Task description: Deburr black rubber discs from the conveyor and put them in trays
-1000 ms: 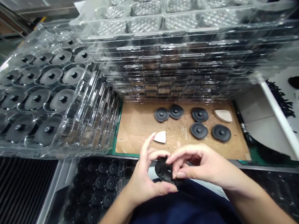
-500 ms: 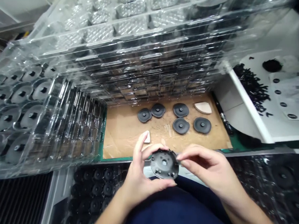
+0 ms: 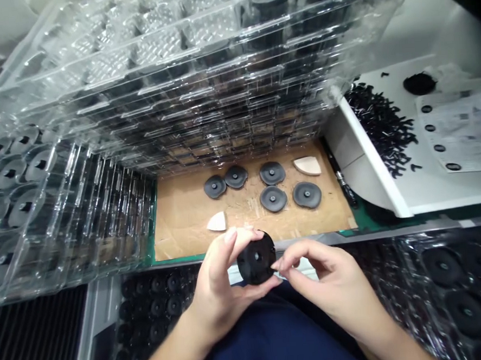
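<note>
My left hand (image 3: 219,282) grips a round black plastic disc (image 3: 257,259) by its rim, fingers above and thumb below. A dark face with a small central hub is turned towards me. At the disc's right edge, my right hand (image 3: 328,275) has thumb and fingers pinched together. Whatever is between those fingertips is too small or hidden to make out. Beyond my hands, several dark grey discs with central hubs, one of them the grey disc (image 3: 273,198), lie on a cardboard sheet (image 3: 178,227). A whitish wedge-shaped piece (image 3: 217,221) rests near my left fingers.
Stacked clear plastic trays (image 3: 203,95) rise behind the cardboard, and more trays (image 3: 99,210) holding discs stand left. To the right, a white bin (image 3: 440,192) contains a heap of small black pieces (image 3: 377,122). Another whitish wedge (image 3: 307,165) and a black pen-like tool (image 3: 342,179) lie nearby.
The held disc has been turned, from a face with small posts to a darker face. Both hands sit slightly further left in view, and the camera view has shifted.
</note>
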### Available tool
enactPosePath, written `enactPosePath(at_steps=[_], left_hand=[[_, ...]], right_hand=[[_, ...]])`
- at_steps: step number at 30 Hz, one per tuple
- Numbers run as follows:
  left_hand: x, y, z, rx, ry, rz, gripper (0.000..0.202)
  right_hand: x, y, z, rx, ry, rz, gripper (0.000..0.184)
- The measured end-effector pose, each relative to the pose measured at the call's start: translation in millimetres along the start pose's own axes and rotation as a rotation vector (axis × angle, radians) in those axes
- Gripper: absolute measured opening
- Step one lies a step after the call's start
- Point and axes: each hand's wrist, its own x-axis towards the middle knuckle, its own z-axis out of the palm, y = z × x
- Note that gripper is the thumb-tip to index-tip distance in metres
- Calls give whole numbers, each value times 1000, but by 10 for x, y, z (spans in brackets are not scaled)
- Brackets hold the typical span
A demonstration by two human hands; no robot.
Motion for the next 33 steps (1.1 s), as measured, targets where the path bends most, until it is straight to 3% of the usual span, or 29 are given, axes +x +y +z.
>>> enactPosePath(at_steps=[6, 10, 15, 18, 22, 27, 31, 33], left_hand=[[24, 38, 58, 23, -9, 7, 108], [34, 39, 117, 65, -18, 27, 107], [51, 85, 188, 57, 20, 59, 104], [41, 152, 211, -15, 2, -14, 103], [-27, 234, 247, -115, 0, -136, 102], [-130, 298, 363, -151, -35, -202, 99], [-197, 372, 524, -286, -137, -355, 89], [-226, 407, 622, -401, -293, -508, 75]], right_hand=[[-16, 70, -57, 120, -5, 82, 4], [-44, 117, -58, 147, 33, 79, 9], [-110, 238, -38, 418, 64, 177, 11], [-171, 317, -79, 520, 96, 203, 16], [-304, 363, -226, 251, 168, -5, 13], [-521, 343, -453, -8, 102, -364, 24], [-651, 313, -542, -366, 167, -563, 25], [-717, 332, -595, -506, 249, -595, 32]])
